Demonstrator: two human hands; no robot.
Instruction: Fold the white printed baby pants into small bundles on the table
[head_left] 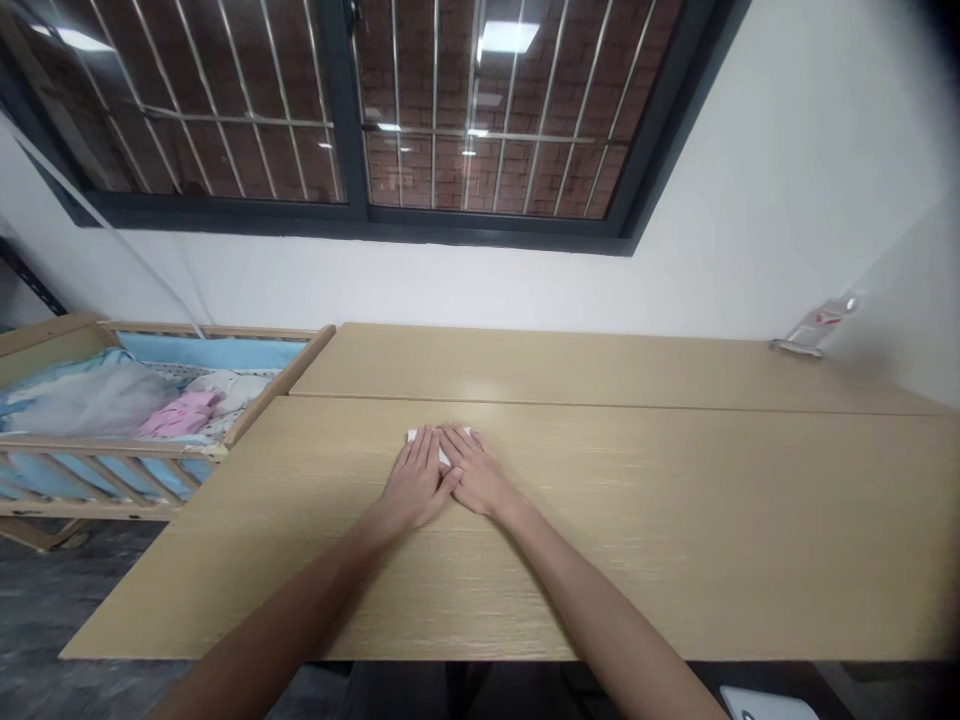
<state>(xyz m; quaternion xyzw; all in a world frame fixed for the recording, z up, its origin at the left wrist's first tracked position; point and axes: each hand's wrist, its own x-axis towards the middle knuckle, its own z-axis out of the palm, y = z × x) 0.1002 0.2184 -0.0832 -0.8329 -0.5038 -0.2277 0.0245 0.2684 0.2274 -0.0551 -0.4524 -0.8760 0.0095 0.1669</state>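
Both of my hands lie side by side on the wooden table (675,520), pressed flat on a small white piece that looks like paper or tissue (444,457). My left hand (418,478) covers its left part, fingers stretched out and pointing away from me. Over the right part rests my right hand (474,472), also flat with straight fingers. The thumbs meet or nearly meet in the middle. Only a bit of white between the hands and slivers at the far corners show; the rest is hidden beneath the palms and fingers.
A wooden crib (279,390) with blue lining and a pink cloth (180,413) stands at the left. At the back right, a clear plastic package or bottle (817,325) lies near the wall. A barred window (495,225) is above. A white object (765,704) is below the front edge.
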